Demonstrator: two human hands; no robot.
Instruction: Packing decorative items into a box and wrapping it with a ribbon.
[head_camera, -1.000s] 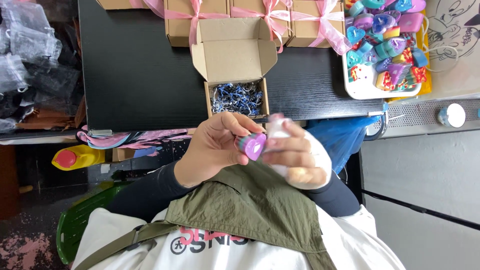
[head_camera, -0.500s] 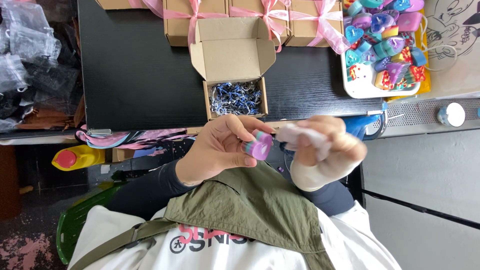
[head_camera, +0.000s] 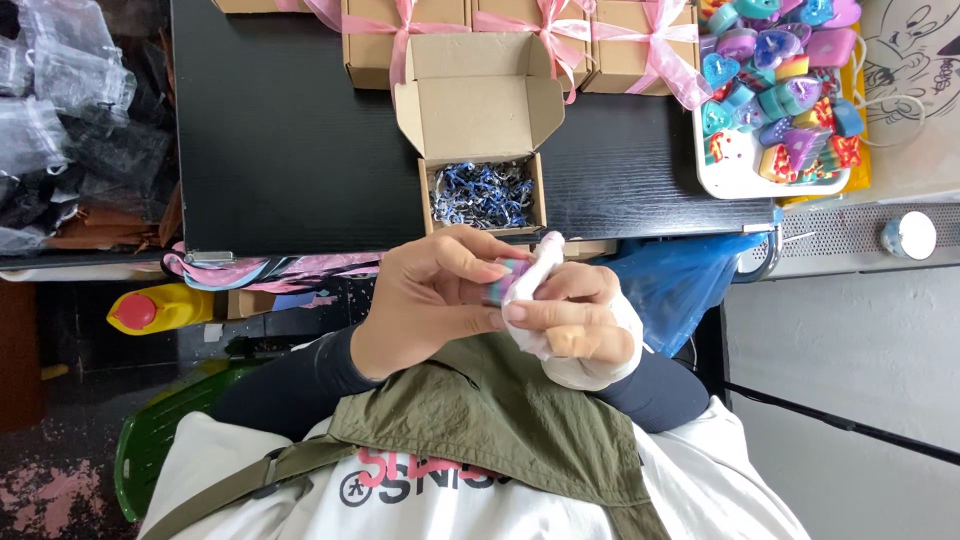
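Right hand (head_camera: 575, 325) back against soap (head_camera: 505, 280), black table (head_camera: 280, 130), grey floor (head_camera: 850, 340)

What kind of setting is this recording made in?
Probably a small craft gift-packing station: tan cardboard boxes tied with pink ribbon line the black table, an open box holds blue shredded filler, and a white tray carries colourful heart-shaped pieces.

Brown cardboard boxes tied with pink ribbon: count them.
4 show, in a row along the black table's far edge: one far left, barely in view, then. More may lie out of frame.
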